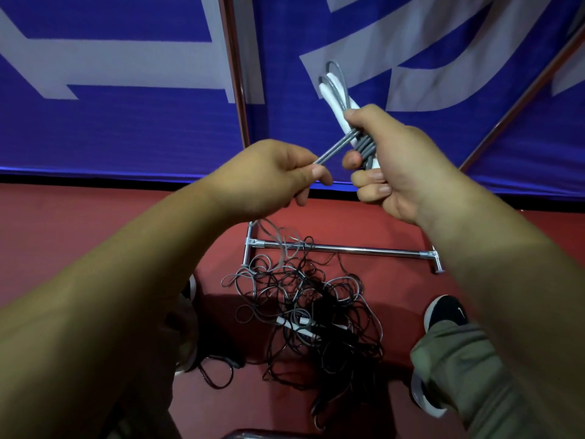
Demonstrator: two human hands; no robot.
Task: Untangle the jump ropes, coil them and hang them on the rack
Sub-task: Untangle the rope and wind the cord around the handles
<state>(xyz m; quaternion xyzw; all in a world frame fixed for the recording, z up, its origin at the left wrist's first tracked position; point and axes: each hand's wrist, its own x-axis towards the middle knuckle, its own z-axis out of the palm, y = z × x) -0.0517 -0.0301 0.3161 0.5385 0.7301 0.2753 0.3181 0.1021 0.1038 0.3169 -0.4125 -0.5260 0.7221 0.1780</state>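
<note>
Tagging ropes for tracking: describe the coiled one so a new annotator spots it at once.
Find the blue banner with white lettering behind. In front of it the right hand grips a grey rope bundle with white handles; the left hand pinches its taut free strand. Unlike the black-and-grey tangle on the red floor by the chrome rack, it is neatly folded and held up.

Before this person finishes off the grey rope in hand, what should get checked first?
1. Right hand grips the grey rope bundle: ok.
2. Left hand pinches the loose strand: ok.
3. Strand tucked in: not ok, it runs out to the left hand.
4. Rack bar free: not ok, the tangled pile crosses it.
5. Shoes clear of the pile: cannot tell, an arm hides most of the left one.
</note>
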